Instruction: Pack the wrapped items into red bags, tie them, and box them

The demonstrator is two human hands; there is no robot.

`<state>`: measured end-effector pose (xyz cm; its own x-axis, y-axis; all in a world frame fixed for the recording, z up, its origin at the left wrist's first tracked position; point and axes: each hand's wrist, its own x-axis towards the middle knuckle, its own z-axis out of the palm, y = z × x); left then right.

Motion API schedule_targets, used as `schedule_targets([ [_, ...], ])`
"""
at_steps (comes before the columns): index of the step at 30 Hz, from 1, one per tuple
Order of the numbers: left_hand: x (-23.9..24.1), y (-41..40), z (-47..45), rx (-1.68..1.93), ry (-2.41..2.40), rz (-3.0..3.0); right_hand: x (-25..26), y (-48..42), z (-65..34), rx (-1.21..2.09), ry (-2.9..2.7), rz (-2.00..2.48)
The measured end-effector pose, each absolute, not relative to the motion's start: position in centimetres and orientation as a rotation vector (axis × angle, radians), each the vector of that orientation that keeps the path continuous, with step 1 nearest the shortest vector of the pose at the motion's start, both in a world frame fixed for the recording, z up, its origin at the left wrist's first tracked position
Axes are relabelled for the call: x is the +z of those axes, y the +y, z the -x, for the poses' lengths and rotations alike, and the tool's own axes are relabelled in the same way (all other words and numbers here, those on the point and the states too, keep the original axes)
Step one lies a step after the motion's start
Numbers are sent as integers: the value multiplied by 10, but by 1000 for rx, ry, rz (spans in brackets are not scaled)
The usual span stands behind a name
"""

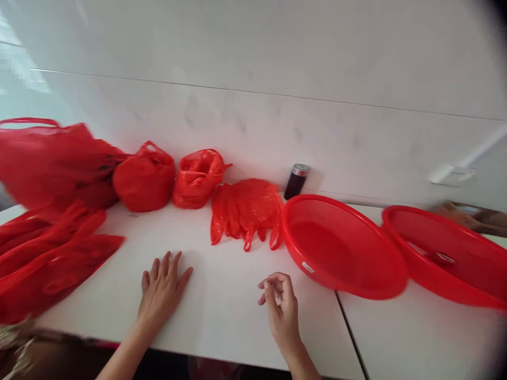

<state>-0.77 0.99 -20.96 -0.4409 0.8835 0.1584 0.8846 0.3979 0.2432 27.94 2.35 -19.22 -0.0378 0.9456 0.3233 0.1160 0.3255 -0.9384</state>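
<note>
My left hand (163,293) lies on the white table (225,295) with its fingers spread and nothing in it. To the right, my right hand (283,306) is held loosely curled over the table. Its thumb is close to the bent fingers, and I see no object between them. Beyond both hands, several flattened red plastic bags (251,206) lie in a pile. A round red plastic basket (336,253) with slotted sides stands just right of my right hand. Left of my left hand, red mesh bags (59,264) are spread over the table.
Along the wall stand a large red mesh bag (51,163), a full red bag (144,179), another red plastic bag (198,182) and a dark flask (296,182). A second red basket (443,264) sits at right. A seam (350,335) divides the tabletops.
</note>
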Motion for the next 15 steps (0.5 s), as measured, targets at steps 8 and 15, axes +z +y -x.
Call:
schedule_targets([
  [8,-215,11,-24,-603,-2420,1927,-116,14,-418,33,-1323,1182],
  [15,-217,13,-19,-593,-2486,1920,-102,95,-595,-200,-1040,2053],
])
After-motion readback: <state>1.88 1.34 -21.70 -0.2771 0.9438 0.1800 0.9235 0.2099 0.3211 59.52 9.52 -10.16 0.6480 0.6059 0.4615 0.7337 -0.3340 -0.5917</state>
